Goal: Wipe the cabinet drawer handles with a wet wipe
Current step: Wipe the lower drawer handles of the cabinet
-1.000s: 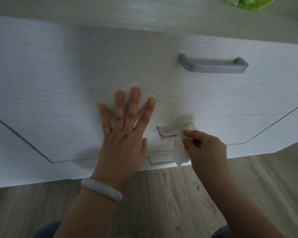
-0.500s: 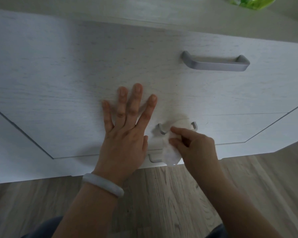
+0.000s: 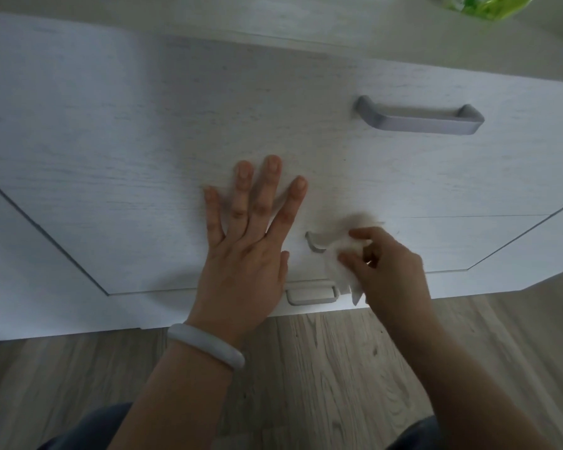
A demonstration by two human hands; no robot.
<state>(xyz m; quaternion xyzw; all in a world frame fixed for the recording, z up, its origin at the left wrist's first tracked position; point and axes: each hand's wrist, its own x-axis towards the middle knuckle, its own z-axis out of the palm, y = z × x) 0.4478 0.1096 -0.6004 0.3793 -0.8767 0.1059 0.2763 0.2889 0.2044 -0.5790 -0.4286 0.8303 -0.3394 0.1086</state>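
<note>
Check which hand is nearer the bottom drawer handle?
Left. The left hand lies flat on the drawer front, its heel just left of the bottom handle. The right hand holds the wet wipe on the middle handle, above it.

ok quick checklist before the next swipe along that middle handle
1. Wet wipe gripped by right hand: ok.
2. Wipe on the middle handle: ok, it covers the right part; the left end is bare.
3. Left hand flat on the drawer front, off the handle: ok.
4. Top handle wiped: cannot tell.
5. Bottom handle reachable: ok, though the wipe's corner hangs beside it.
</note>
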